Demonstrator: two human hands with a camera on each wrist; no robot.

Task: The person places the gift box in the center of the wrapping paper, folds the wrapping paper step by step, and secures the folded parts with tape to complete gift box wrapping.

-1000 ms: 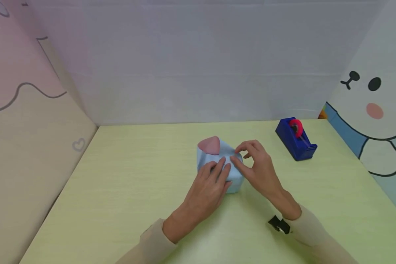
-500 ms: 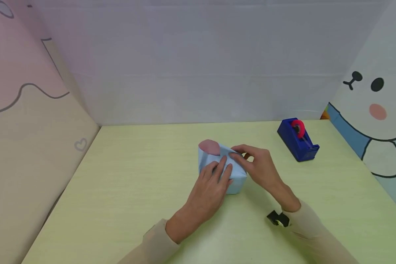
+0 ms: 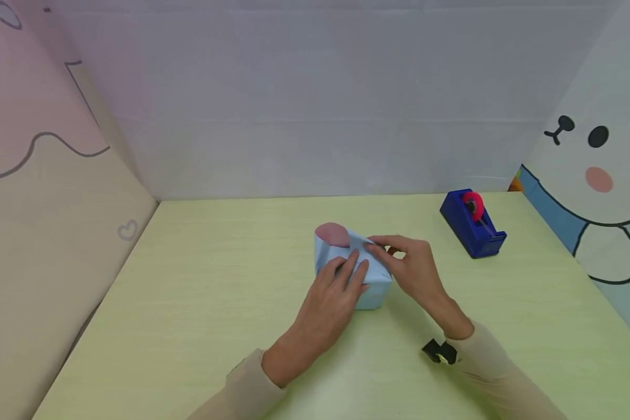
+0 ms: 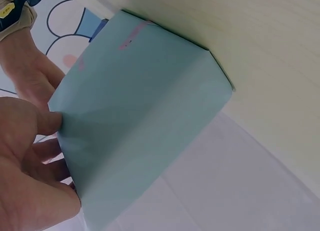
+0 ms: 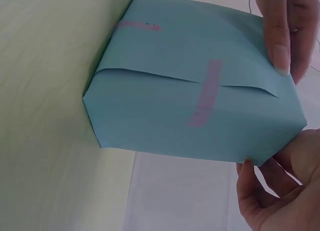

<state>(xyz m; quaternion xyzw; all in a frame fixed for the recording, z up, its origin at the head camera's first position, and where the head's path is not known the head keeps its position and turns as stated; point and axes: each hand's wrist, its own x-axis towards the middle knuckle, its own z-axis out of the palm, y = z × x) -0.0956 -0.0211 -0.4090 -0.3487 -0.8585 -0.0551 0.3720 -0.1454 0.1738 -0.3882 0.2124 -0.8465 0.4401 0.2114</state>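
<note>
A box wrapped in light blue paper (image 3: 370,294) stands mid-table, with a pink flap (image 3: 333,233) showing at its far end. My left hand (image 3: 353,263) lies on its top with the fingers straight, pressing the paper down. In the left wrist view the thumb (image 4: 50,123) rests against the box (image 4: 145,111). My right hand (image 3: 382,245) grips the box's right end, fingers curled over the folded paper. In the right wrist view a fingertip (image 5: 277,38) sits on the box (image 5: 165,111), which has a paper seam crossed by a strip of pink tape (image 5: 205,93).
A dark blue tape dispenser (image 3: 472,224) with a red roll stands at the far right of the pale green table (image 3: 189,303). Printed panels wall the table at the left, back and right. A black wrist-camera mount (image 3: 438,351) sits on my right sleeve.
My right hand has come down from just above the box onto its right end. The pink flap now shows less and lies lower. My left hand has stayed on top.
</note>
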